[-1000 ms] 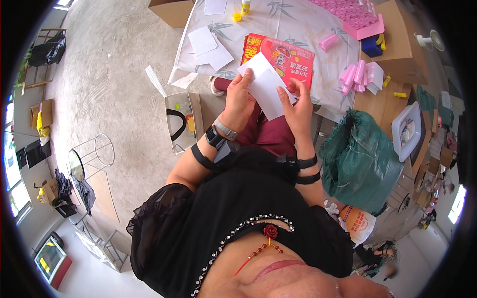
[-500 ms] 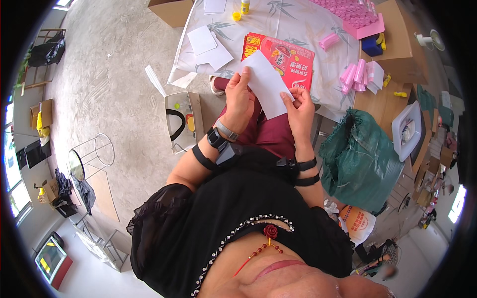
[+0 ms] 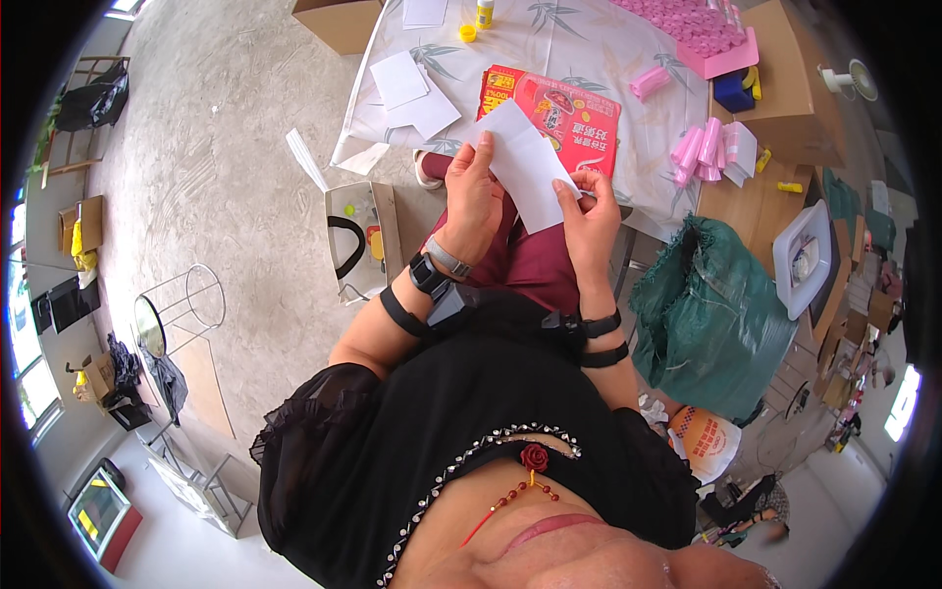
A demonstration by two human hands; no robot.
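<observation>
The left hand (image 3: 473,194) and the right hand (image 3: 589,211) both pinch a flat white paper sheet (image 3: 522,163), one on each side. The sheet is held up over the lap, in front of a red flat box (image 3: 564,118) on the bench (image 3: 579,44).

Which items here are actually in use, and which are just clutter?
In use:
left hand and right hand, both gripping the white paper sheet

Lying about:
red box on the table
loose white sheets
pink rolls
pink tray
yellow glue bottle
green bag
open carton on the floor
</observation>
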